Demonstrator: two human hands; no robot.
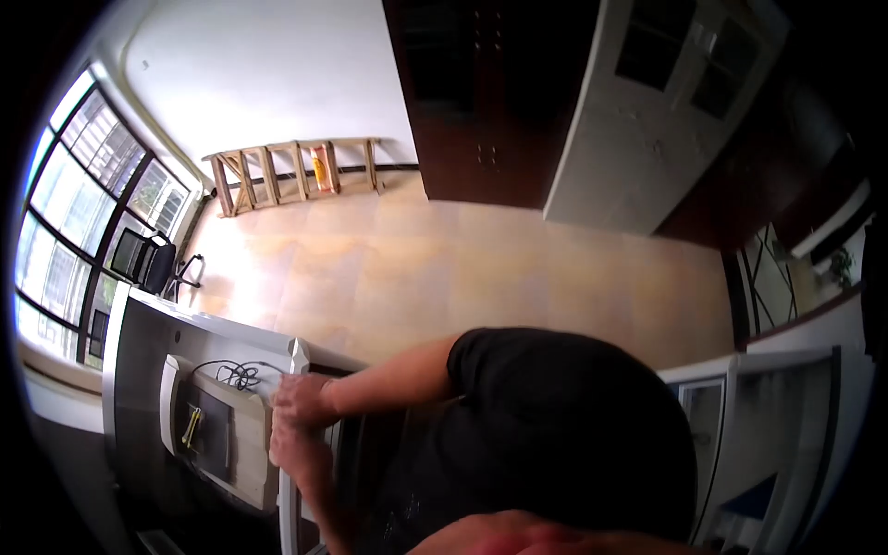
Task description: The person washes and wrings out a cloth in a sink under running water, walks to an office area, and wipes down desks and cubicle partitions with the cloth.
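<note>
Reaching to the counter point(215, 344): two bare hands, one box

Right hand point(303, 400): at the box's near right corner, beside the counter's white side panel point(289, 523); grasping or merely resting, cannot tell.

Left hand point(301, 449): close against the right, at the same near side; finger closure blurred, cannot tell.

Box point(252, 433): beige, on the counter, directly ahead of both hands, about equally near to each; roughly square to the eye, long axis uncertain through the curved lens.

Dark panel point(219, 435): on the box, beyond its beige near strip.

Yellow tool point(192, 427): slim, on the panel's far part, its length running crosswise to the reach.

Black cable point(242, 375): loosely coiled on the box's right edge, nearer the right hand, loose in its path.

Surroundings: office chair point(159, 266) past the counter; wooden frame point(274, 176) along the wall.
</note>
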